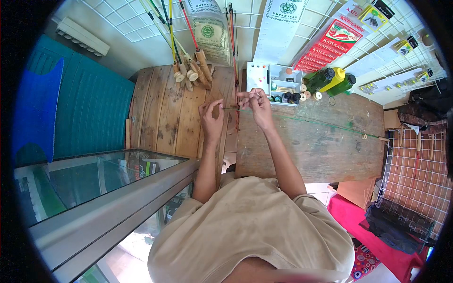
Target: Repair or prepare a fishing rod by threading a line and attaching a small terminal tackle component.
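A thin green fishing rod (316, 121) lies slantwise over the wooden table, its thicker end at the right edge. My left hand (211, 118) has thumb and forefinger pinched together at the rod's thin left end. Just right of it, my right hand (258, 109) is raised over the rod, its thumb and fingers pressed together with one finger stretched left. Whatever the right fingertips hold is too small to make out. A small pale ring (364, 137) sits at the rod near its right end.
Beyond my right hand is a white compartment box (283, 100) with small bottles. Dark green and yellow bottles (336, 80) and several wooden spools (317, 95) stand beside it. Cork-handled rods (202, 66) lean at the far left. A glass showcase (118, 188) borders my left arm.
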Available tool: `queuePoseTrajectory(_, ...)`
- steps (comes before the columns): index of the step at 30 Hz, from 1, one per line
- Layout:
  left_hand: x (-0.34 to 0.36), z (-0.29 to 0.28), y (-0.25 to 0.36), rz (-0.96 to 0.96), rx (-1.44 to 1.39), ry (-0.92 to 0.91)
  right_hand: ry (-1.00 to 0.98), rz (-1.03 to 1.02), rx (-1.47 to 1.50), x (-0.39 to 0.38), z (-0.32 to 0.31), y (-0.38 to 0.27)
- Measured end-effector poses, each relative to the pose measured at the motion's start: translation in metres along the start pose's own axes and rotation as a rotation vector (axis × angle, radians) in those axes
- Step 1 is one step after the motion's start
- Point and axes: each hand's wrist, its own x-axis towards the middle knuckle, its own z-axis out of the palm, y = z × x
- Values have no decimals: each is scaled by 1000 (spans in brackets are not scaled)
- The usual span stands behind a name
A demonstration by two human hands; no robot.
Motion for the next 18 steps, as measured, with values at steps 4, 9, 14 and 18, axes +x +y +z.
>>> queuePoseTrajectory(4, 1, -2, -6, -7, 86, -43, -21, 42, 0, 4, -6, 12)
queuePoseTrajectory(9, -1, -4, -16, 15, 127, -39, -13, 46, -152, 9, -10, 23)
queuePoseTrajectory(14, -2, -7, -19, 13, 181, -49, -10, -4, -243, 6, -15, 29)
queuePoseTrajectory(18, -3, -6, -26, 38, 190, -94, 26, -37, -303, 2, -24, 33)
